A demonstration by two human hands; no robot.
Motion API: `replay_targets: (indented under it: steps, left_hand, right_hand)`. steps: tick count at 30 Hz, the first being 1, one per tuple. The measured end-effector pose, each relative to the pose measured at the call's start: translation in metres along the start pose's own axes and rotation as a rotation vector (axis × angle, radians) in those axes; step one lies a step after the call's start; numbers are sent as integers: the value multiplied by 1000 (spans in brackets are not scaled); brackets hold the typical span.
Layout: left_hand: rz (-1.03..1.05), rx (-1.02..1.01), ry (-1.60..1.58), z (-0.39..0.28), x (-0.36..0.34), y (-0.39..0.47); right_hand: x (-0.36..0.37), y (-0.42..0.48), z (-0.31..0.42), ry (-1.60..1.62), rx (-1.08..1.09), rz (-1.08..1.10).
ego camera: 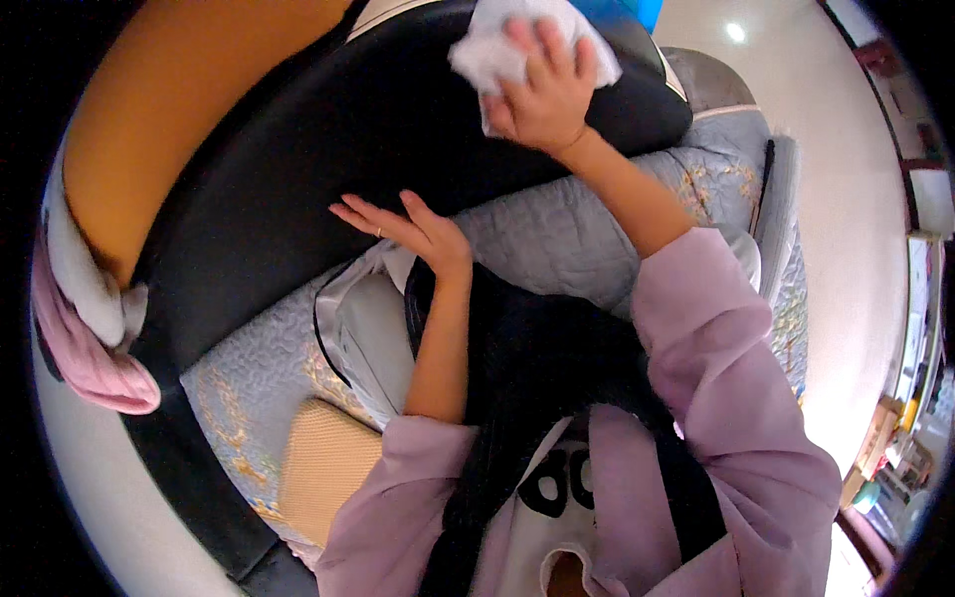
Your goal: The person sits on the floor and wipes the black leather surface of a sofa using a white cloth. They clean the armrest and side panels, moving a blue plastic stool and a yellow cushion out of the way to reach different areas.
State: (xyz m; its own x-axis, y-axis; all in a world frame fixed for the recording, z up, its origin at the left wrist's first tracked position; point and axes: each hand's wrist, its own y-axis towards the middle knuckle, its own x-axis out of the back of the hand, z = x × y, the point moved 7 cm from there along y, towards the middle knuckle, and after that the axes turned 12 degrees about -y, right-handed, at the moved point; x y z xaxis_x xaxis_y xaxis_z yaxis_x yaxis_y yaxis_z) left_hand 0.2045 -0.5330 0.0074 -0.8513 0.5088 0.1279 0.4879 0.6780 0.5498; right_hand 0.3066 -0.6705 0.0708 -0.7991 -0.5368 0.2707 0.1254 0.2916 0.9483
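Note:
My right hand [548, 93], fingers spread, presses on a white cloth or tissue [485, 52] near the top of the black padded sofa back [298, 149]. My left hand [421, 231] is lower and to the left, over the lower part of the same black surface. Its fingers are apart, it holds nothing, and a ring shows on one finger. Whether its palm touches the surface, I cannot tell. Below the sofa back lies a grey quilted cover [545, 231] with a floral pattern.
A tan textured cushion [328, 466] and a grey item with dark edging [369, 336] lie on the quilted cover. Pink and white fabric [112, 377] hangs at the left, beside an orange-brown surface [171, 97]. Shelves with assorted items [914, 418] stand at the far right.

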Motion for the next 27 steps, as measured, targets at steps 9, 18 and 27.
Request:
replay_targets:
  steps: [9,18,27]
  left_hand:
    - [-233,173,-217,18,31,18]
    - [-466,640,-441,47,53,18]
    - [-521,801,-691,79,53,16]
  right_hand:
    - [-39,-160,55,519,533,1134]
    - [-9,77,94,80,95,57]
    - [-64,-154,165,731,584,1083]
